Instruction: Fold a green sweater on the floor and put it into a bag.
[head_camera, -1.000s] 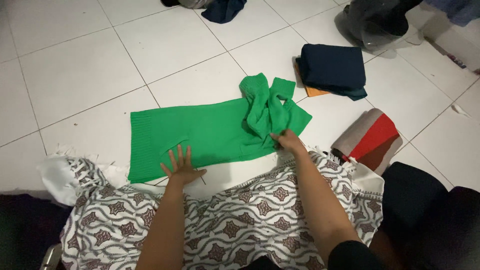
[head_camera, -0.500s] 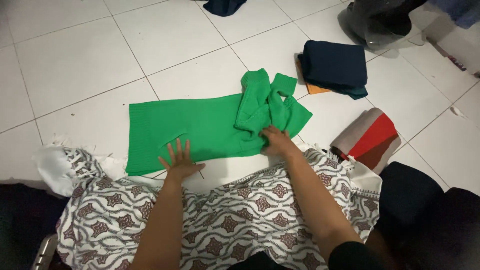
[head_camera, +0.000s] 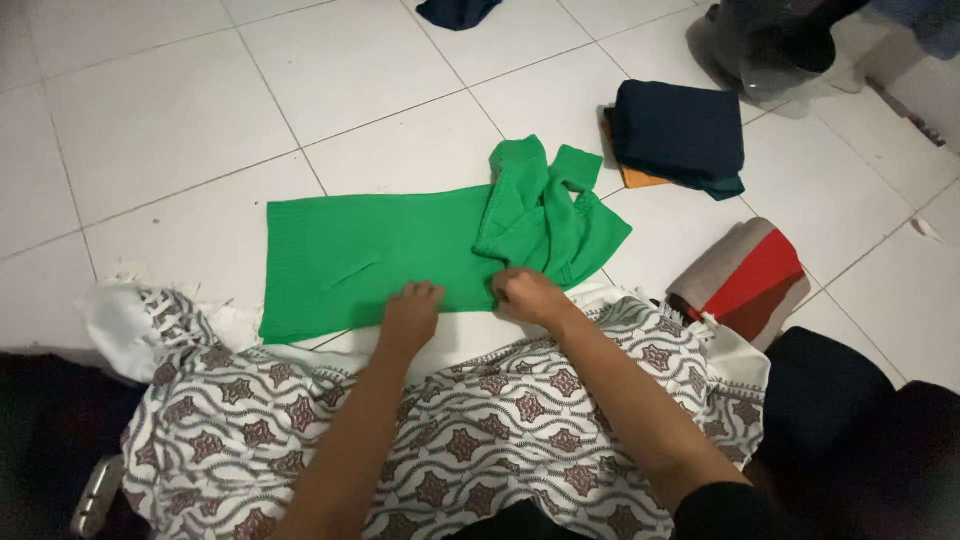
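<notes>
The green knit sweater (head_camera: 380, 255) lies flat on the white tiled floor (head_camera: 150, 110), sleeves bunched at its right. Left hand (head_camera: 412, 308) and right hand (head_camera: 525, 295), fingers curled, grip its near edge.

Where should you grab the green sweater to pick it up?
Probably by the near long edge of the green sweater, coming from the person's side, where the left hand and right hand already rest. It lies flat there in one smooth layer; the far right end is bunched with folded sleeves and would slip apart.
</notes>
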